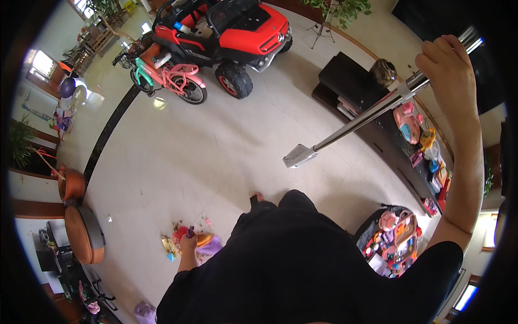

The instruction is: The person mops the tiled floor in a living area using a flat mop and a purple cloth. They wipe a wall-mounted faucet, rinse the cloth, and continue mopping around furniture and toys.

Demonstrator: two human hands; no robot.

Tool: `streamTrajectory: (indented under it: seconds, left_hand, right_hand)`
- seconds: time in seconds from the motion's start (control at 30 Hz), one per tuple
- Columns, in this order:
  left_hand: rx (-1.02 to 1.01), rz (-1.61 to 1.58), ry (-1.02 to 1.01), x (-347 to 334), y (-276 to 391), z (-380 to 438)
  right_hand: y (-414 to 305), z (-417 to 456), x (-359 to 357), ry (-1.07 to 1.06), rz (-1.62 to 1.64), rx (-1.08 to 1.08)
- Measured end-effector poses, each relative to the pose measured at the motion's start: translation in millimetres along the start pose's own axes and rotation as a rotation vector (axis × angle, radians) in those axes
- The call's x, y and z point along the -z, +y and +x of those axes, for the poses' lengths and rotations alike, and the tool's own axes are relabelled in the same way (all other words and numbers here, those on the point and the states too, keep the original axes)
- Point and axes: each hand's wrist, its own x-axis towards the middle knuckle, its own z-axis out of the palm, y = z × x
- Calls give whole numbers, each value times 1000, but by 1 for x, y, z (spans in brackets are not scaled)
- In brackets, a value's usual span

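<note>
My right hand (447, 67), raised at the upper right, is closed around a shiny metal pole (364, 117). The pole slants down towards the middle of the floor and ends in a light grey plastic fitting (298, 156). Low on the left, my left hand (188, 243) is by a pile of small litter, with a small dark purple item (190, 231) at its fingers. A red item (179, 233), an orange-brown piece and a purple cloth-like piece (209, 246) lie around or under that hand. Whether it grips any of them is not clear.
A red and black ride-on toy car (251, 36) and a pink and green child's bicycle (162, 77) stand ahead. Along the right runs a dark low cabinet (380, 141) with toys on it. A toy-filled dark container (364, 231) lies near my right side; an orange-brown round stool (79, 235) is at left.
</note>
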Motion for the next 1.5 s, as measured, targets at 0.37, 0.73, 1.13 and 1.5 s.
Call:
streamTrajectory:
  seconds: [0.37, 0.73, 1.13, 1.5]
  left_hand:
    - [80, -106, 268, -23, 200, 60]
    - [273, -155, 188, -75, 260, 88]
    - [377, -588, 333, -39, 370, 158]
    - [465, -576, 492, 13, 560, 197]
  right_hand:
    - [-7, 222, -184, 34, 121, 221]
    - [-136, 458, -406, 91, 215, 319]
    - [-172, 601, -598, 200, 296, 345]
    - [-167, 629, -764, 72, 466, 395]
